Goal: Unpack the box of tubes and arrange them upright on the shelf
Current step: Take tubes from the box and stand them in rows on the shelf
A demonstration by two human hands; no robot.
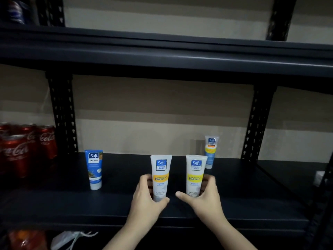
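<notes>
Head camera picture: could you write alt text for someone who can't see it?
Two hands each hold a white tube upright on a dark shelf: left hand on the orange-banded tube, right hand on the yellow-banded tube. A blue tube stands left, a small tube behind right, cola cans far left.

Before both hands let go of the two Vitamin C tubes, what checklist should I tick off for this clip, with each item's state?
1. Left hand holds the orange-band Vitamin C tube upright: ok.
2. Right hand holds the yellow-band Vitamin C tube upright: ok.
3. Both caps seated flat on the shelf: cannot tell, fingers hide them.
4. Gap between the two held tubes: ok, apart.
5. Blue Safi Naturals tube and the small tube at the back standing cap-down: ok.
6. Labels facing forward: ok.
</notes>
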